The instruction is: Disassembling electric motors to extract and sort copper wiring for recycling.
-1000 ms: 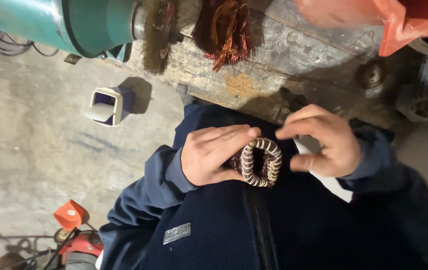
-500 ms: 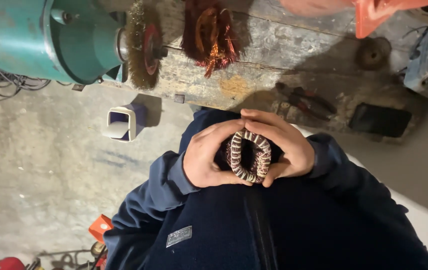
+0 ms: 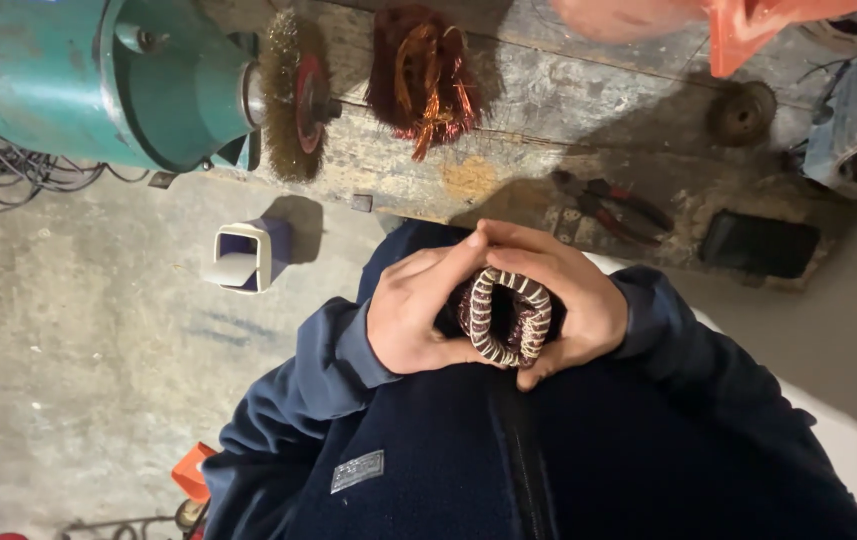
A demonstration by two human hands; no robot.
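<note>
I hold a small ring-shaped wound coil [image 3: 504, 318], dark red with pale binding turns, close to my chest. My left hand [image 3: 414, 315] cups its left side and my right hand [image 3: 570, 305] wraps its right side. The fingertips of both hands meet above the ring. I wear a dark blue jacket [image 3: 448, 450] with a small grey patch.
A worn wooden bench [image 3: 508, 170] carries a teal bench grinder [image 3: 118, 80] with a wire wheel [image 3: 293, 95], a bundle of copper wire [image 3: 426, 75], pliers [image 3: 608, 205] and a black phone-like slab [image 3: 758, 243]. A white square cup [image 3: 243, 258] stands on the concrete floor.
My right hand came in from the right and closed around the coil, so both hands now clasp it. The view has shifted slightly, showing more of the grinder.
</note>
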